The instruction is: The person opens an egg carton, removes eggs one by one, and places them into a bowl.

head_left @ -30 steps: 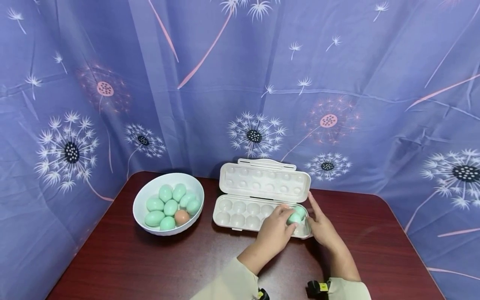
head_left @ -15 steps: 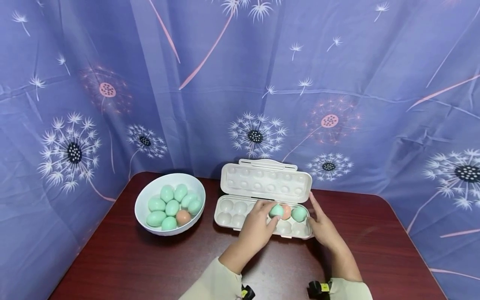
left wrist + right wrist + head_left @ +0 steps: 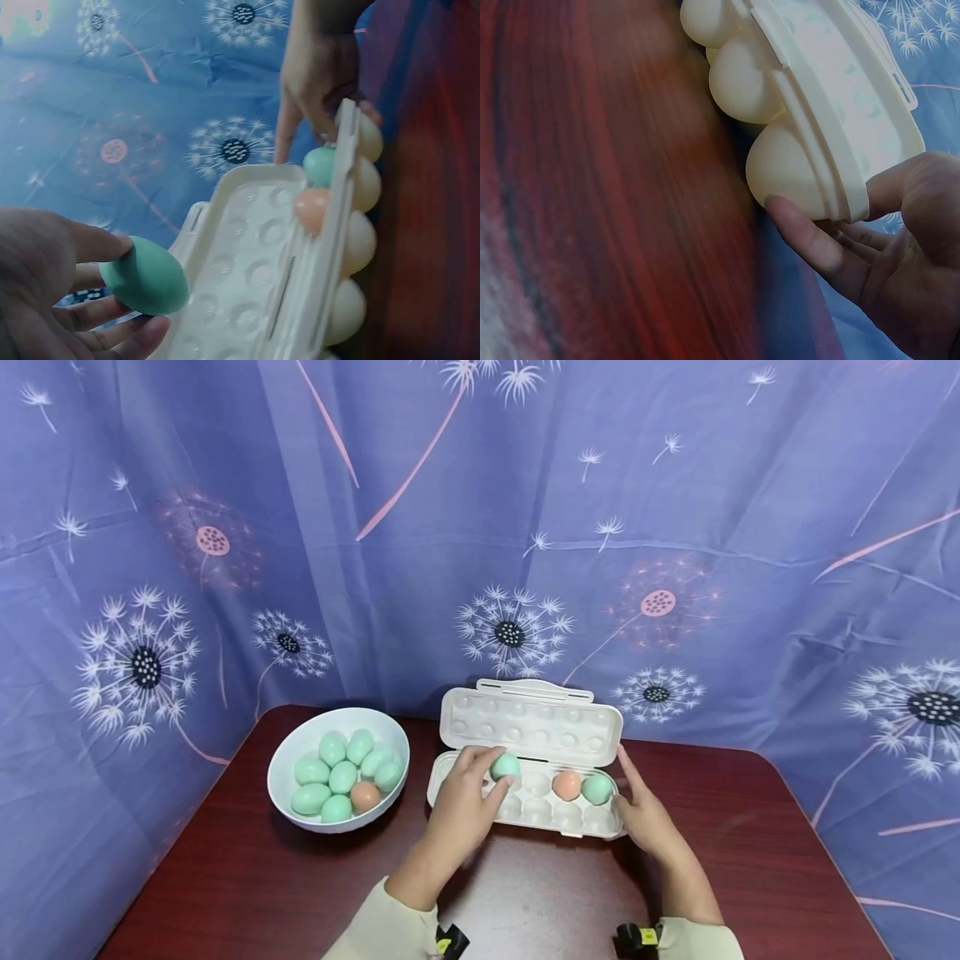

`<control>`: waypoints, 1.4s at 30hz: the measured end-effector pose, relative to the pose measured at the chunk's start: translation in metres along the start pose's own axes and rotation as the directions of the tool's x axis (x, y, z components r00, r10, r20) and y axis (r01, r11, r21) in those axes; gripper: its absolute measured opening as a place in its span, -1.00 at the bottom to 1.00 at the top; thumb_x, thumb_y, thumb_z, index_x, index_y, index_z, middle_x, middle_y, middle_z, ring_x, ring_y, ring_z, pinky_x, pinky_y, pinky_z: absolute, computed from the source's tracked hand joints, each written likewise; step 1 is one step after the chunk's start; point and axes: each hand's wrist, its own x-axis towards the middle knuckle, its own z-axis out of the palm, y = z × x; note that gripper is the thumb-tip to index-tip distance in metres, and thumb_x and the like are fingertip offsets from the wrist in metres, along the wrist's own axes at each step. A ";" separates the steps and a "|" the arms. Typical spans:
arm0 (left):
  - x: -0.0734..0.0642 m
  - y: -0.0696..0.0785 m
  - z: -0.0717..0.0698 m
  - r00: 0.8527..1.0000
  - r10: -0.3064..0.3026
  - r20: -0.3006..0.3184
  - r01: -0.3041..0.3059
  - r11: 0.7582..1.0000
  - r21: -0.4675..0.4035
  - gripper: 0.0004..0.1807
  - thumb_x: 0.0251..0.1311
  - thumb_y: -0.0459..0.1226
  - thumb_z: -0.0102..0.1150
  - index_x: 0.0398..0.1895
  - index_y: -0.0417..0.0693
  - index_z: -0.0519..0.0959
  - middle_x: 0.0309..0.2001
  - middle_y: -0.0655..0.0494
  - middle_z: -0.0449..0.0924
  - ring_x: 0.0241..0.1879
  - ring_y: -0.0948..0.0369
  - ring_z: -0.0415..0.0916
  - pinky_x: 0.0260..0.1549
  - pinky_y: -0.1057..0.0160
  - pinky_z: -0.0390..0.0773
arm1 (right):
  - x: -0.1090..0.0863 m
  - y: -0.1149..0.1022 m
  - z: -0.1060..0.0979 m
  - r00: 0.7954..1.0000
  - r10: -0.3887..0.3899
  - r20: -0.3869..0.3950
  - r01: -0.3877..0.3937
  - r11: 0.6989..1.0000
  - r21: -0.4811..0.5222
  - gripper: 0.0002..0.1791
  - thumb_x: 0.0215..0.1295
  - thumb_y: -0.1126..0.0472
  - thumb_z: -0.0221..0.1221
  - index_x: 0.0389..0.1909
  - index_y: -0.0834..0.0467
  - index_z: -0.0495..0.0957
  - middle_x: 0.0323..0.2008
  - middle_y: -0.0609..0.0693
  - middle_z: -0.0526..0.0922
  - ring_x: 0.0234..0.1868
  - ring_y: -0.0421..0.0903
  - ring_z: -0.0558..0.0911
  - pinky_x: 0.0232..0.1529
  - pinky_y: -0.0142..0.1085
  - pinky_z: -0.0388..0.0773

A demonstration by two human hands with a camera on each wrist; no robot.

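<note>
Between its thumb and fingers my left hand (image 3: 463,797) pinches a green egg (image 3: 146,277). That egg is above the back row of an opened white plastic egg carton (image 3: 536,812), left of its middle. An orange egg (image 3: 567,786) and another green egg (image 3: 597,789) sit in back-row cups near the right end. My right hand (image 3: 651,814) grips the carton's right end. In the right wrist view its thumb (image 3: 802,232) lies against the end cup and another finger reaches the rim. The left hand hides the carton's left cups in the head view.
Left of the carton stands a white bowl (image 3: 281,793) with several green eggs (image 3: 311,799) and one orange egg (image 3: 365,796). The carton's lid (image 3: 531,727) leans back toward the patterned blue curtain (image 3: 420,610). Everything rests on a dark red wooden table (image 3: 285,893).
My left hand has carried the green egg leftward along the carton, away from the orange egg and the right end. The right hand has stayed at the carton's right end.
</note>
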 end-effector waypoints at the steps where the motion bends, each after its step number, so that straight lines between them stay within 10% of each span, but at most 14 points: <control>1: 0.000 0.000 -0.005 1.000 0.002 -0.005 -0.002 1.000 -0.001 -0.55 0.28 -0.23 0.33 0.22 -0.09 0.59 0.07 0.01 0.57 -0.04 0.13 0.64 -0.09 0.21 0.68 | 0.000 0.000 0.000 1.000 -0.003 -0.003 0.003 1.000 -0.005 -0.08 0.39 0.50 -0.10 0.65 -0.08 -0.20 0.14 0.44 0.51 -0.11 0.06 0.63 -0.37 -0.32 0.65; 16: 0.004 -0.029 -0.062 0.993 -0.081 -0.080 0.084 0.996 0.036 -0.54 0.33 -0.26 0.28 0.28 -0.13 0.55 0.12 -0.11 0.55 -0.11 0.08 0.64 -0.09 0.11 0.68 | 0.000 -0.004 -0.003 0.999 0.042 0.030 -0.042 0.999 0.016 -0.10 0.42 0.47 -0.10 0.65 -0.05 -0.24 0.20 0.46 0.45 -0.16 0.06 0.65 -0.43 -0.24 0.68; 42: 0.012 -0.083 -0.134 0.924 -0.379 -0.048 0.381 0.905 0.188 -0.48 0.39 -0.20 0.13 0.34 -0.24 0.46 0.23 -0.34 0.45 0.20 -0.23 0.48 0.23 -0.18 0.43 | 0.002 0.002 -0.001 1.000 0.010 0.011 -0.010 1.000 0.000 -0.09 0.41 0.46 -0.10 0.65 -0.14 -0.22 0.20 0.47 0.48 -0.18 0.06 0.66 -0.37 -0.29 0.67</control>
